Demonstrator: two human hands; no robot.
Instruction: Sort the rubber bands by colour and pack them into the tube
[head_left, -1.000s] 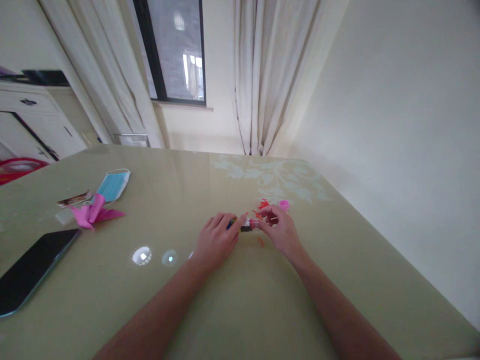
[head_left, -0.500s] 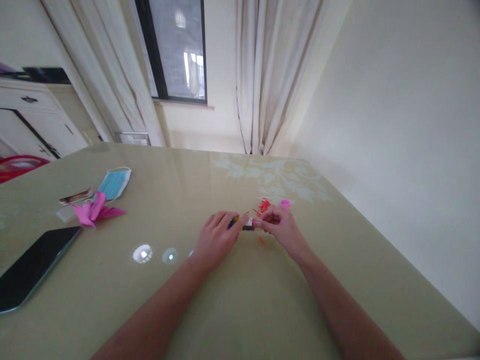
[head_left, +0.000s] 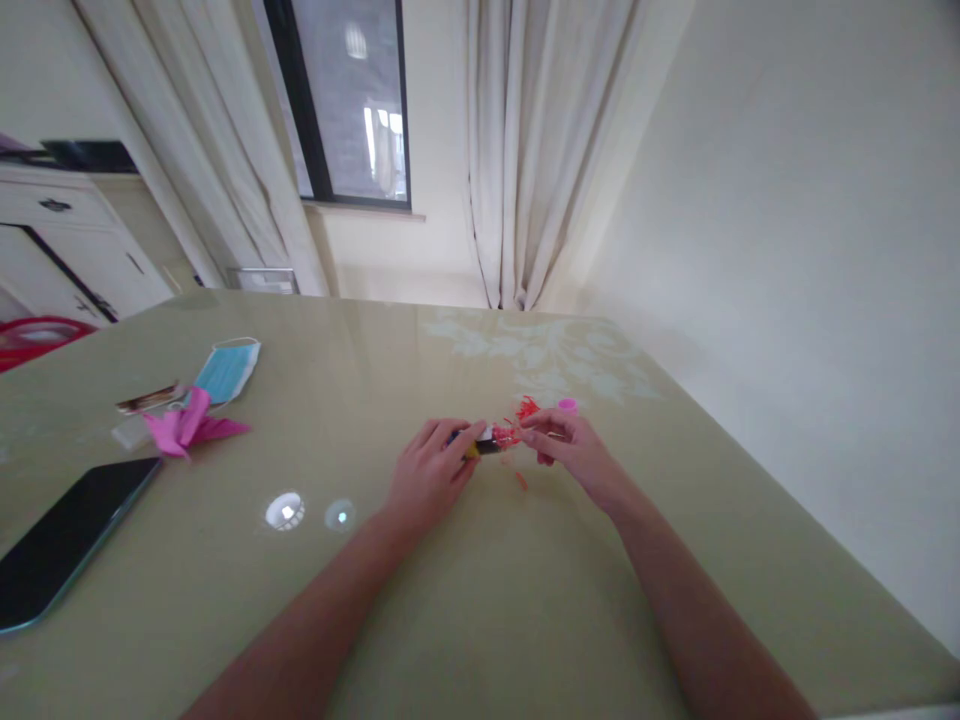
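My left hand (head_left: pixel 435 465) is closed around a small bottle-like container (head_left: pixel 489 440) lying on its side, with a dark, white and yellow label. Its clear end points right, and red bits show at that end. Close to this end is my right hand (head_left: pixel 562 438), thumb and fingers drawn together in a pinch; what lies between the fingertips is too small to make out. A little heap of thin red pieces (head_left: pixel 527 407) lies just beyond the hands. One more red piece (head_left: pixel 522 482) rests nearer to me. Behind my right hand stands a pink cap-like ring (head_left: pixel 568 405).
At the left of the glossy table (head_left: pixel 480 620) lie a black phone (head_left: pixel 75 530), a pink folded paper bird (head_left: pixel 191 425), a blue face mask (head_left: pixel 227 372) and a small brown packet (head_left: pixel 148 398). A wall (head_left: pixel 810 300) runs along the right side.
My right fingers have drawn slightly back from the container's clear end, where more red now shows. My left hand and the container have shifted slightly left.
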